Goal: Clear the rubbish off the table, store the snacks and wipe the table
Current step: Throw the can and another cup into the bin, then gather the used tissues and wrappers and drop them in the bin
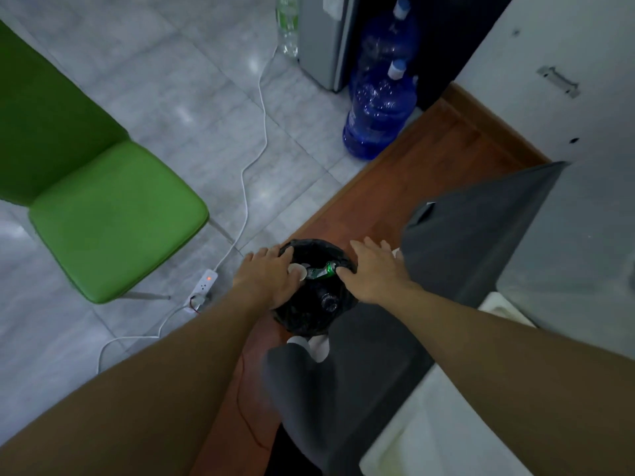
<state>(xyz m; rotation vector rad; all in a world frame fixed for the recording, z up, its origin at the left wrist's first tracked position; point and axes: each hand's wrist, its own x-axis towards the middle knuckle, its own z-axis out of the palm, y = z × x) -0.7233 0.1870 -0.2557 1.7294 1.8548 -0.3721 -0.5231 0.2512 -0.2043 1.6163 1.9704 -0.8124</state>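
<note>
A small bin lined with a black rubbish bag [311, 317] stands on the floor between my feet. Inside it lie a green can [323, 270], a white paper cup [297, 271] and a clear plastic bottle [328, 301]. My left hand [266, 278] rests on the bag's left rim, fingers spread over the edge by the cup. My right hand [372, 271] lies on the right rim, its thumb hooked on the bag's edge beside the can. Whether either hand grips the bag is unclear.
A green chair [103, 214] stands at the left. A white power strip [202, 290] with its cable lies on the grey tiles beside the bin. Two blue water jugs [378, 111] stand at the back. A white table edge [446, 424] shows at the lower right.
</note>
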